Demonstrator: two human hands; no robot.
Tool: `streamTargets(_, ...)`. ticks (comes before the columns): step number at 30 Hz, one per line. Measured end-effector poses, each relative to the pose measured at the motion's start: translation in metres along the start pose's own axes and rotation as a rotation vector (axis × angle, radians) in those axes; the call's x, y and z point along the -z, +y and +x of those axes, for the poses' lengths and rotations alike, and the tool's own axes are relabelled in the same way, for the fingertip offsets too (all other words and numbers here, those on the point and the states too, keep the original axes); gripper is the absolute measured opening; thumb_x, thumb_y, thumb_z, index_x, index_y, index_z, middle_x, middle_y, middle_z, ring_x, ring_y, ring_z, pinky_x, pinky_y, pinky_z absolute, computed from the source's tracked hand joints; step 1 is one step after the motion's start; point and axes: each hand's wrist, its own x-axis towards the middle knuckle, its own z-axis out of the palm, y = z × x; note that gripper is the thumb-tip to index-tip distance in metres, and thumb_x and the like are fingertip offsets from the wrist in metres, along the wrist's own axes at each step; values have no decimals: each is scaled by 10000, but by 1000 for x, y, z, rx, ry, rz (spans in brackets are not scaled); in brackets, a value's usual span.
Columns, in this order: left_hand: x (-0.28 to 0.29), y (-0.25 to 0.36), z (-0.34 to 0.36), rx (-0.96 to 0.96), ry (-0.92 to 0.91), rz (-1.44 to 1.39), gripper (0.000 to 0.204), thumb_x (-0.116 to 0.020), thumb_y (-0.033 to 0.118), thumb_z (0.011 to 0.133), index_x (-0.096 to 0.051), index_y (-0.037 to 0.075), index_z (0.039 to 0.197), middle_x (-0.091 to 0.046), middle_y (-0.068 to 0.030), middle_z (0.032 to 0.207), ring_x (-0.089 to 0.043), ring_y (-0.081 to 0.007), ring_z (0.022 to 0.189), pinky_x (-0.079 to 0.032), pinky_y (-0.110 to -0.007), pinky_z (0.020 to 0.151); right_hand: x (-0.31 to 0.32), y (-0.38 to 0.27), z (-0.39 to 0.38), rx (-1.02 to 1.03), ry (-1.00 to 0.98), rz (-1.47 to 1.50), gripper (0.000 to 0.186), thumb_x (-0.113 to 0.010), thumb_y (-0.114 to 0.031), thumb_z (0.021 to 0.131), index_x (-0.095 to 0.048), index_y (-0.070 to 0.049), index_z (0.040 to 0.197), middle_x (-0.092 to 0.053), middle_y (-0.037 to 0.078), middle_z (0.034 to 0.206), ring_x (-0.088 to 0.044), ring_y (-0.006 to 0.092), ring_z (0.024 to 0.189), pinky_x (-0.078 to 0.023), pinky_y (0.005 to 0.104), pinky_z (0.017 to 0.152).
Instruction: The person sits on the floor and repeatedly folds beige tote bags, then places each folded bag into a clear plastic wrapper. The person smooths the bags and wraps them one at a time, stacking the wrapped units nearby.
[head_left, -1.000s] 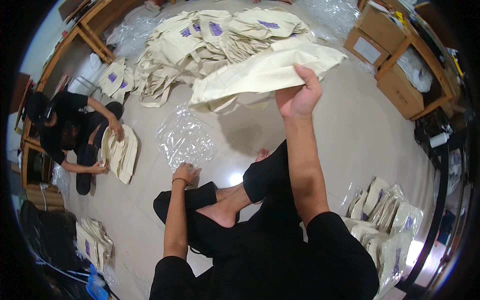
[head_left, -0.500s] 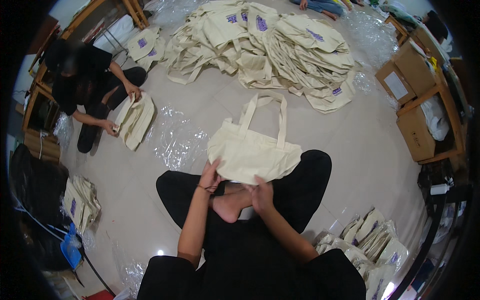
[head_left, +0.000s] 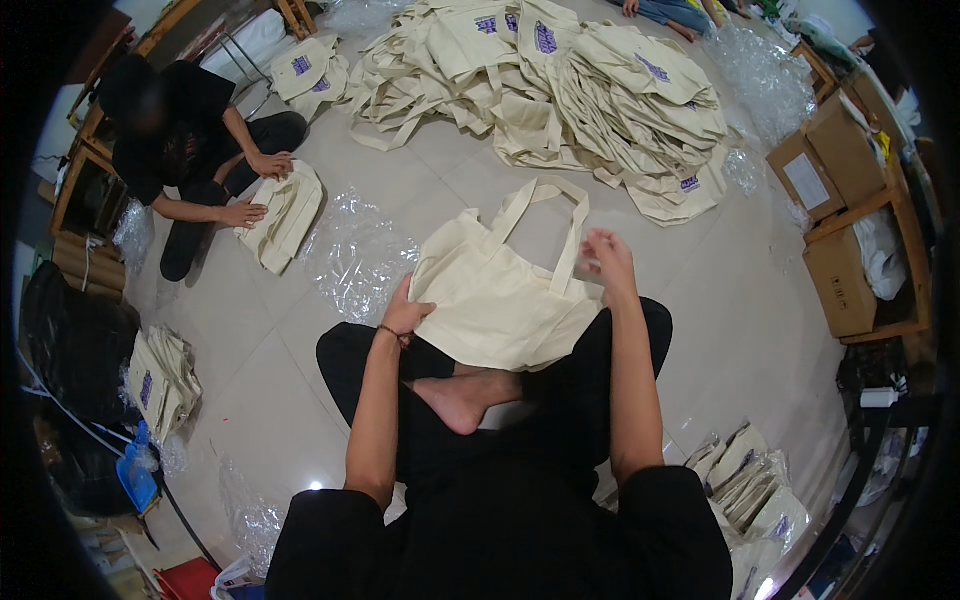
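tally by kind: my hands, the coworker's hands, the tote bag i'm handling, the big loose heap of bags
Your hands (left hand, right hand): 2
Co-worker's hands: 2
Tote bag: 1
Big heap: 1
Total: 6

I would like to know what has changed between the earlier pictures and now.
The cream bag came from near the pile of bags to over the crossed legs. The left hand moved from beside the clear plastic to hold the bag's left side. The right hand let go of the lower edge and moved up beside the handle. The seated co-worker and cardboard boxes stayed in place.
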Motion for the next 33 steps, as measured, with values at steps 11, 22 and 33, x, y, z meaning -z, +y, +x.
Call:
streamTargets(11, 5, 39, 58, 86, -97, 245, 702, -697, -94, 765, -557, 80, 1430, -693, -73, 1145, -673, -192, 1002, -549, -335, 893, -3, 119, 168, -176, 220, -518, 650, -848, -281, 764, -608, 133, 1204, -700, 234, 1065, -700, 366, 893, -572, 512, 768)
streamTargets(22, -43, 53, 157, 121, 216, -89, 803, -805, 96, 851, -383, 35, 1531, -646, -160, 1311, -682, -246, 1103, -588, -365, 905, 39, -1, 137, 13, 362, 405, 298, -774, -160, 892, -638, 22, 1084, -681, 116, 838, -672, 244, 640, -543, 403, 557)
streamTargets(33, -91, -80, 61, 108, 445, 372, 958, -796, 233, 788, -269, 45, 1565, -659, -275, 1298, -676, -391, 1160, -536, -431, 1003, -78, 52, 37, 700, -886, -859, 399, -761, -415, 868, -759, -41, 1004, -751, 192, 935, -707, 407, 891, -553, 451, 825)
